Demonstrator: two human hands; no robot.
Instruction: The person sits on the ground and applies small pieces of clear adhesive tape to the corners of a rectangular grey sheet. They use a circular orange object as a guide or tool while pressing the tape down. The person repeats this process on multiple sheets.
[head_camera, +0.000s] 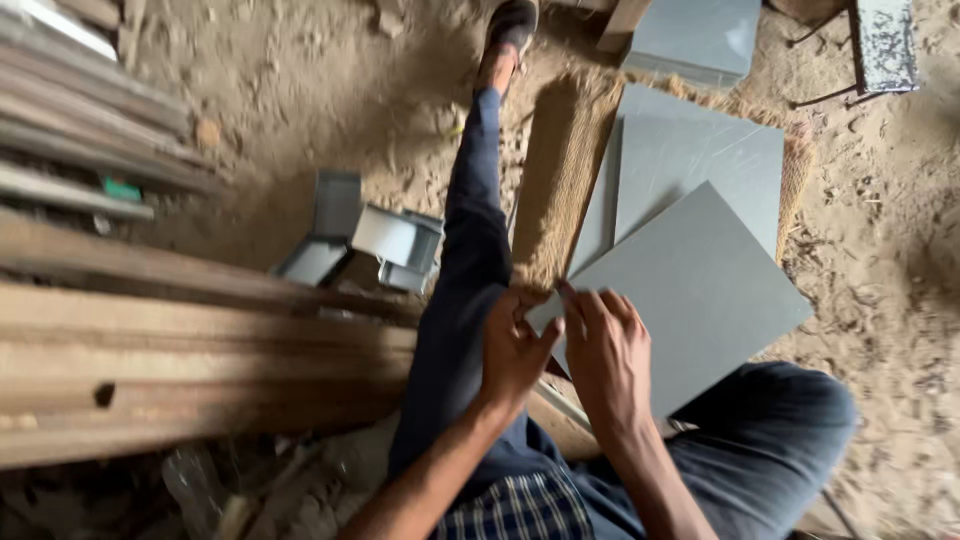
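Observation:
A flat grey panel (700, 290) rests tilted across my lap and the floor. My left hand (515, 350) pinches its near corner from the left side. My right hand (605, 355) lies on the same corner, fingers pressed on the panel's top face. Another grey panel (700, 150) lies under it on a coarse brown fibre mat (560, 180). My left leg in dark trousers (470, 250) stretches forward across the sandy floor.
Long wooden planks (180, 350) are stacked at the left. Folded grey metal pieces (370, 235) lie on the sand beside my leg. A further grey panel (695, 35) sits at the top, and a speckled board (885, 45) at top right.

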